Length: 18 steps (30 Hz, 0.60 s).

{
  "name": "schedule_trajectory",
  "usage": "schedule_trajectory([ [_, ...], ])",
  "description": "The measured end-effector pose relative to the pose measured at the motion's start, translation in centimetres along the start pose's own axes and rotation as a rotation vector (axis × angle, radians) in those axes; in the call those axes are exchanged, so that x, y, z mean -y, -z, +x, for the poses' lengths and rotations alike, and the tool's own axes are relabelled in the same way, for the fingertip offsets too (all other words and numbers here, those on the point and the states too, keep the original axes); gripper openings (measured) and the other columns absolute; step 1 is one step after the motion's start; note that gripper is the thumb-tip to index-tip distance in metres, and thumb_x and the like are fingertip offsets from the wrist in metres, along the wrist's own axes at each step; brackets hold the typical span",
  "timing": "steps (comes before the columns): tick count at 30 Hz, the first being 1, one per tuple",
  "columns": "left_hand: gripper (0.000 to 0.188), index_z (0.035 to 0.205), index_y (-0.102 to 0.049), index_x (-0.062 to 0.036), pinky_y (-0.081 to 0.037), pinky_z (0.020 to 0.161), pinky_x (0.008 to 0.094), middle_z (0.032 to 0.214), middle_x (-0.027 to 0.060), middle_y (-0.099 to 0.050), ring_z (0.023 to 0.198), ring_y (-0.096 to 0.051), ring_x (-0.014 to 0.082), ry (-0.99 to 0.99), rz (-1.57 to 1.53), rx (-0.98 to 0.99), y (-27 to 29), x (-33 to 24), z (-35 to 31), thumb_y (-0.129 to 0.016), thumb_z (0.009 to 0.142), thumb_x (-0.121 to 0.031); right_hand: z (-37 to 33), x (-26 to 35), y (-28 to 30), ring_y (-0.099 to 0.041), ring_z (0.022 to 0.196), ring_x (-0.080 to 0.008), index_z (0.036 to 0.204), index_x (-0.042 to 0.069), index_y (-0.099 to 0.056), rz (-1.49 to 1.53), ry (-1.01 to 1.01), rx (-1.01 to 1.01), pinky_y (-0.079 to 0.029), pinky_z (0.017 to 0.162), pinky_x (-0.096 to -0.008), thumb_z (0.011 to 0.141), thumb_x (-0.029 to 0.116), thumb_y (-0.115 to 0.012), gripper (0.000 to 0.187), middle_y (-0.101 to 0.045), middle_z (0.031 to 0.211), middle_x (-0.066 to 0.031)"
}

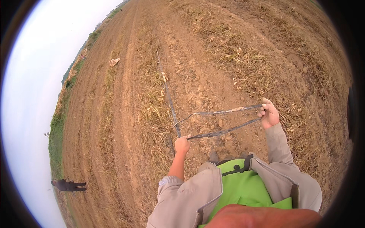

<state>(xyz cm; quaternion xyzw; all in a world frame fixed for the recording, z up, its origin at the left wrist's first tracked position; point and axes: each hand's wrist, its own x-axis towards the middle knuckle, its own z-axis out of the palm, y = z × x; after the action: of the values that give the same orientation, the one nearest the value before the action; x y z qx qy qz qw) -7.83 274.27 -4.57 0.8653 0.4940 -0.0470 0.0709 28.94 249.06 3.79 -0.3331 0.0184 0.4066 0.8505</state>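
Note:
A long, flat black drip tape (170, 99), dusty with soil, runs away from me along a row of dried plants. My left hand (182, 144) is closed around the tape, low in front of my left side. Off to the right and a little higher, my right hand (269, 114) pinches a bend of the same tape. Two roughly parallel lengths stretch between my hands. The upper one loops down at its left end near the tape on the ground. Both hands are bare; my fingers partly cover the tape where they grip it.
Rows of uprooted, dried plants (243, 62) with pale pods lie on brown, cloddy soil (194, 89). A pale crumpled piece (114, 62) rests farther off to the left. A person in dark clothes (69, 186) stands at the far left, near a green field edge (57, 140).

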Motion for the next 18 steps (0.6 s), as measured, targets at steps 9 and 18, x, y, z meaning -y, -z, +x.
schedule_trajectory([
  [9,0.055,0.131,-0.051,-0.0018,-0.044,0.097,0.0426,0.118,0.0144,-0.06,0.11,-0.058,0.0296,0.052,-1.37,0.363,-7.6,-9.3,7.3,-0.06,0.083,-0.025,-3.5,1.4,-1.9,-0.051,0.064,-0.0111,0.101,0.003,-0.057,-0.295,0.276,0.328,-0.041,0.061,-0.0251,0.072,-0.004,-0.061,0.031,-0.06,0.08,-0.0041],
  [18,0.031,0.101,-0.056,-0.0072,-0.051,0.086,0.0404,0.102,0.0102,-0.059,0.096,-0.058,0.0229,0.848,-2.301,0.882,-4.3,-17.4,11.7,-0.061,0.093,-0.037,-9.6,1.3,-3.5,-0.057,0.073,-0.0093,0.099,0.002,-0.06,-0.73,0.198,0.338,-0.044,0.067,-0.0236,0.069,-0.007,-0.065,0.031,-0.063,0.085,-0.0028],
])
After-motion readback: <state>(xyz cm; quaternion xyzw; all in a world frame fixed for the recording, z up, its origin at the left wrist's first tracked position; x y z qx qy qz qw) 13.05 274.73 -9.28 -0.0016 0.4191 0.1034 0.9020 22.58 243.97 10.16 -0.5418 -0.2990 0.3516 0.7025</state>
